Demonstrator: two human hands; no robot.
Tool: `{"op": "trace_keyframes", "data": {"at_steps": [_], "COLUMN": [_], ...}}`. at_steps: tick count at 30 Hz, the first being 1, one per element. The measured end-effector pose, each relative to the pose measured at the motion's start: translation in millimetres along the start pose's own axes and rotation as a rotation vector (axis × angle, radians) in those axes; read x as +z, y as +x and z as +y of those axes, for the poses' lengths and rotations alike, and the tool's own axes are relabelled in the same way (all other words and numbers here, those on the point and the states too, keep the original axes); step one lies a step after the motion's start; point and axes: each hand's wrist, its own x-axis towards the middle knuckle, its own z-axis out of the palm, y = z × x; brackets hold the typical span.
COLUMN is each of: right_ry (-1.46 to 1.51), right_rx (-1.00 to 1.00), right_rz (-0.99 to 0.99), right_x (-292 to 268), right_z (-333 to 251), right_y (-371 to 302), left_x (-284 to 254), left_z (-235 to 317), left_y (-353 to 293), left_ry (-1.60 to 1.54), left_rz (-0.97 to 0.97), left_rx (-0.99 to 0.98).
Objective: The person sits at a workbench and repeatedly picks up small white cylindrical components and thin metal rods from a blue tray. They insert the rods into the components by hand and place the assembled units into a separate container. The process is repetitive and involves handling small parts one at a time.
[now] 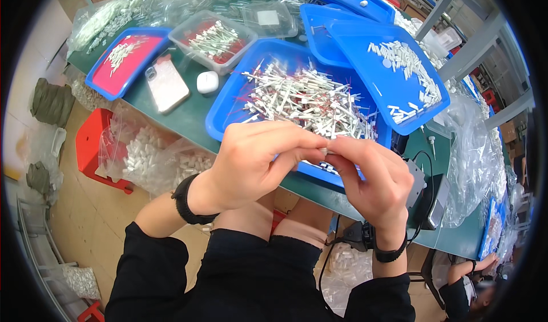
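Observation:
My left hand [251, 156] and my right hand [374, 173] meet fingertip to fingertip over the near edge of a blue tray [220, 113]. Pinched between both sets of fingers is a small whitish piece [324, 151], mostly covered by the fingertips, so its exact shape cannot be made out. Under and beyond the hands, the tray holds a heap of thin white stick-like parts [302, 93], some with red thread-like ends. A second blue tray [365, 82] overlaps its right side and carries short white tubular pieces [408, 65].
Left of the big tray lie a white earphone case [207, 82], a phone [166, 85], a clear tub [237, 65] of similar parts and a red-lined blue tray [145, 42]. A red stool [94, 145] and bagged white pieces [145, 153] stand below. Another person [462, 282] sits at lower right.

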Motion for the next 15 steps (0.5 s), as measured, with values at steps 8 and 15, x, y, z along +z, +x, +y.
{"op": "trace_keyframes", "data": {"at_steps": [8, 15], "right_ry": [-0.091, -0.321], "right_rx": [0.139, 0.401], "right_rz": [-0.041, -0.117], "right_x": [9.7, 6.3], "right_z": [26.1, 61.9], "right_y": [-3.7, 17.0], "left_x": [7.7, 40.3], "left_z": [-28.9, -82.8], "left_y": [-38.8, -195.2], "left_ry": [0.593, 0.475], "left_rz": [0.327, -0.861], "left_rx": [0.327, 0.254]}}
